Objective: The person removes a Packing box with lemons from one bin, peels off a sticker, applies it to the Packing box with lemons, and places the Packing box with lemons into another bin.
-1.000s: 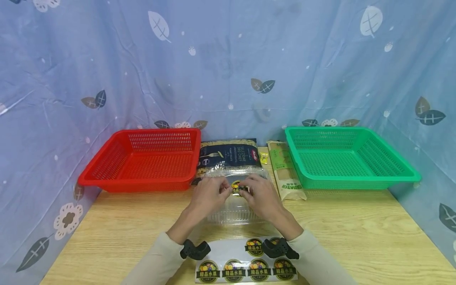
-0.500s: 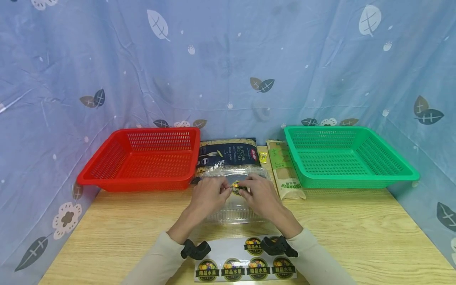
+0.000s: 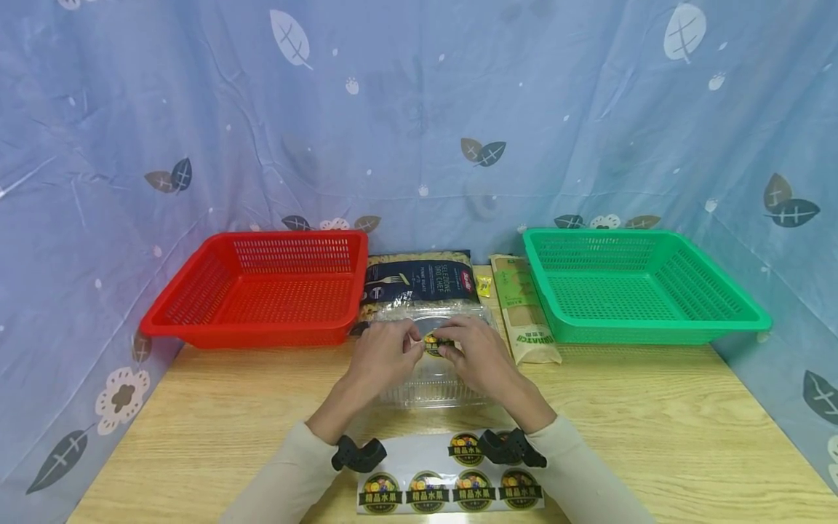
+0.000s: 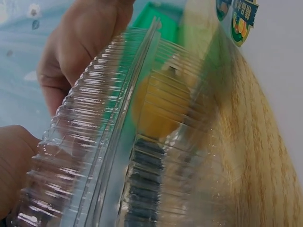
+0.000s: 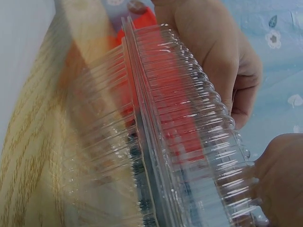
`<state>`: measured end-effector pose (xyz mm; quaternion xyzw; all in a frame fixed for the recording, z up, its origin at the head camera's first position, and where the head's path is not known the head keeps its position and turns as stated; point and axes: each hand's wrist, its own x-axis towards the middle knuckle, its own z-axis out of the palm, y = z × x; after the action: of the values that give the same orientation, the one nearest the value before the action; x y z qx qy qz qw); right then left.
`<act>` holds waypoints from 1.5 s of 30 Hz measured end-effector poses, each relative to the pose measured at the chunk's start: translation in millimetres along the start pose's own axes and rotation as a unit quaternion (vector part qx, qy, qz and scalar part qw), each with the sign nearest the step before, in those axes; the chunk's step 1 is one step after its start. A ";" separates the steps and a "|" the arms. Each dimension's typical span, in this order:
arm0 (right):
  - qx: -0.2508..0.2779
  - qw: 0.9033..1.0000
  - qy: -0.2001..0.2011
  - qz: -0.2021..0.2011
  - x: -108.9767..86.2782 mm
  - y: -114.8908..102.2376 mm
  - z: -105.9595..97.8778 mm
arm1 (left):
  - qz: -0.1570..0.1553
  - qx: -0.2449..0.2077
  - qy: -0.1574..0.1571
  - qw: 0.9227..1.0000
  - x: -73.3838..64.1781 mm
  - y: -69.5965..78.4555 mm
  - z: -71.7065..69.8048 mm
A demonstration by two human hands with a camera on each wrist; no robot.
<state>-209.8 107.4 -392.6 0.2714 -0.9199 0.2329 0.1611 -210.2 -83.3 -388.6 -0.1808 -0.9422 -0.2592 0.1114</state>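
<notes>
A clear plastic clamshell container (image 3: 435,394) with ribbed sides stands closed in the middle of the table. Over its lid a round black and gold fruit sticker (image 3: 433,345) shows between the fingertips of both hands. My left hand (image 3: 385,354) pinches the sticker's left edge between thumb and forefinger. At its right edge, the thumb and forefinger of my right hand (image 3: 483,356) pinch it. Whether the sticker touches the lid cannot be told. A rounded yellow-orange shape (image 4: 161,104) shows through the container's wall in the left wrist view.
A sheet of matching stickers (image 3: 409,458) lies near the front edge. Behind the container are a pasta bag (image 3: 422,280), a small yellow packet (image 3: 484,286) and a long green and tan packet (image 3: 524,309). A red basket (image 3: 262,338) stands left, a green basket (image 3: 644,333) right.
Both hands stay over the container lid with the sticker between them. Only slight finger shifts show, and the right fingers cover a little more of the sticker's right side.
</notes>
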 end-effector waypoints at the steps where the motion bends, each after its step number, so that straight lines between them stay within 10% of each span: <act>1: 0.000 1.000 -0.002 0.003 0.0 -0.3 -0.7 | 0.000 0.003 -0.002 1.000 0.0 0.7 -0.1; 22: 0.088 0.996 0.000 0.026 -3.8 0.0 -3.9 | 0.010 -0.001 -0.003 1.000 -6.4 -1.1 -2.6; 35: 0.246 0.950 0.171 -0.094 -14.5 -0.1 -20.7 | 0.153 -0.095 0.095 0.979 -17.2 -6.8 -19.6; 45: 0.237 0.952 0.169 -0.095 -32.6 -3.4 -33.2 | 0.194 -0.070 0.106 0.973 -36.3 -2.0 -33.6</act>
<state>-176.2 135.8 -377.3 0.3445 -0.7675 0.4704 0.2664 -174.1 -112.9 -372.2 -0.3391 -0.8512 -0.3160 0.2461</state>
